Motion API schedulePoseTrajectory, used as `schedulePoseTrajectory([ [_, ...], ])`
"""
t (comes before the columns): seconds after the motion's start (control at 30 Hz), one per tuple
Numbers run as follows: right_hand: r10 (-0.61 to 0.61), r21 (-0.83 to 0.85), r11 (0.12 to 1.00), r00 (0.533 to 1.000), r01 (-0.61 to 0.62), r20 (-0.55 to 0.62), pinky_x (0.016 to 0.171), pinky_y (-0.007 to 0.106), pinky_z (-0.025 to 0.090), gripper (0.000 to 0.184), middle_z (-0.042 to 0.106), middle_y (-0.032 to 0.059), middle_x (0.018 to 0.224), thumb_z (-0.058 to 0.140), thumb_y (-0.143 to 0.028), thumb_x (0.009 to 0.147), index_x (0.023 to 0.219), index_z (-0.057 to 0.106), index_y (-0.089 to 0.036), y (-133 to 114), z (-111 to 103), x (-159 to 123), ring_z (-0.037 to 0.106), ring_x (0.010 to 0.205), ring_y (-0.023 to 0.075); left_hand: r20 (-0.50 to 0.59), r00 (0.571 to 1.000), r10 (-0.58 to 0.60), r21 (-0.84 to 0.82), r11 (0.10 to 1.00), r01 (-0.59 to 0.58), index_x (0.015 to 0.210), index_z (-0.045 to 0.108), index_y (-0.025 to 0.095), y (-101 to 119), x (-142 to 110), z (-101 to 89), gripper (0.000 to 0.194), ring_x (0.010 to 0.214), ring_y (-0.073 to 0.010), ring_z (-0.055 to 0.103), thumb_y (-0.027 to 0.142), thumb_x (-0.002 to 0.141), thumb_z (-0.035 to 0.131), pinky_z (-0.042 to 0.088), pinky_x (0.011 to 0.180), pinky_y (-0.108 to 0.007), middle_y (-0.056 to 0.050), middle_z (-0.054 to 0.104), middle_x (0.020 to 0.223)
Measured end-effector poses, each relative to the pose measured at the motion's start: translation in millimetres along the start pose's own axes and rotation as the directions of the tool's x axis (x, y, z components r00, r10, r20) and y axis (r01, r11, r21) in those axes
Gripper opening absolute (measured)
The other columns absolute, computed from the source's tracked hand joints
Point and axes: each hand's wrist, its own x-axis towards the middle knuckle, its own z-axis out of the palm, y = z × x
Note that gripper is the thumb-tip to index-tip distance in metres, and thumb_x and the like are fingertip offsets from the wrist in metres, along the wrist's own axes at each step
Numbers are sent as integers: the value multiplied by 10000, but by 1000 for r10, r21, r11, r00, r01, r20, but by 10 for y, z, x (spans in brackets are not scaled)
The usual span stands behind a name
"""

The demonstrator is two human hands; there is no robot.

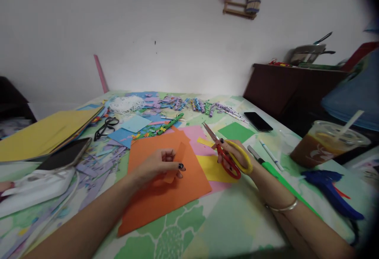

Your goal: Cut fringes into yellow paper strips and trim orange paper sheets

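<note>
My left hand (167, 166) pinches a narrow orange paper strip (180, 153) between thumb and fingers, above a large orange paper sheet (142, 196) lying on the table. In my right hand (233, 154) is a pair of scissors (211, 132) with one red and one yellow handle. The blades point up and to the left, nearly together, apart from the strip. Beneath and right of the orange sheet lie yellow paper (211, 167) and pink paper (197, 134). A green paper piece (236, 132) lies just beyond the scissors.
Right of my arm are a green-handled cutter (271, 169), a white pen (270, 153), a blue glue gun (331, 192), an iced drink (318, 148) and a black phone (258, 121). Paper scraps, glasses (106, 128), another phone (68, 152) and yellow sheets (44, 132) cover the left.
</note>
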Motion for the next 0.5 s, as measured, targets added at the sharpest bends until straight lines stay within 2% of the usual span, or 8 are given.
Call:
schedulePoseTrajectory([
  [0.1, -2, 37, 999, 1000, 1, 20, 326, 187, 410, 503, 649, 17, 525, 595, -630, 777, 850, 623, -133, 60, -52, 41, 525, 325, 105, -56, 998, 41, 162, 986, -32, 667, 595, 170, 11, -5, -25, 258, 527, -149, 582, 392, 659, 725, 423, 478, -256, -13, 606, 590],
  [0.2, -3, 64, 998, 1000, 1, 30, 324, 180, 392, 511, 653, 23, 529, 564, -634, 802, 862, 627, -131, 106, -81, 66, 512, 317, 95, -139, 982, 128, 333, 940, -75, 677, 634, 171, 33, 14, -27, 235, 622, -181, 604, 375, 625, 738, 469, 571, -299, -45, 663, 689],
  [0.33, -9, 87, 996, 999, 6, 41, 313, 176, 370, 510, 653, 19, 537, 576, -631, 791, 891, 628, -134, 121, -92, 79, 516, 323, 97, -273, 915, 298, 492, 860, -133, 818, 652, 187, 115, 3, -40, 272, 872, -242, 633, 423, 686, 676, 497, 761, -358, -83, 690, 914],
  [0.43, -11, 92, 996, 999, 6, 48, 310, 178, 367, 524, 654, 24, 534, 566, -641, 794, 897, 633, -131, 118, -92, 82, 523, 327, 102, -315, 871, 377, 566, 811, -146, 850, 652, 204, 150, -277, -173, 273, 886, -236, 626, 455, 749, 616, 506, 715, -332, -70, 684, 929],
  [0.47, -14, 91, 996, 999, 10, 50, 311, 179, 368, 524, 655, 27, 534, 566, -639, 797, 898, 637, -129, 121, -93, 85, 527, 329, 104, -308, 870, 385, 597, 790, -138, 822, 658, 207, 127, -453, -248, 254, 812, -221, 627, 449, 768, 605, 505, 665, -316, -54, 683, 864],
  [0.5, -21, 90, 996, 998, 16, 52, 315, 180, 372, 521, 656, 27, 535, 566, -634, 800, 898, 640, -129, 128, -95, 89, 532, 335, 105, -281, 875, 394, 677, 728, -110, 798, 659, 215, 80, -666, -332, 249, 705, -191, 610, 452, 799, 582, 491, 596, -293, -28, 670, 786],
])
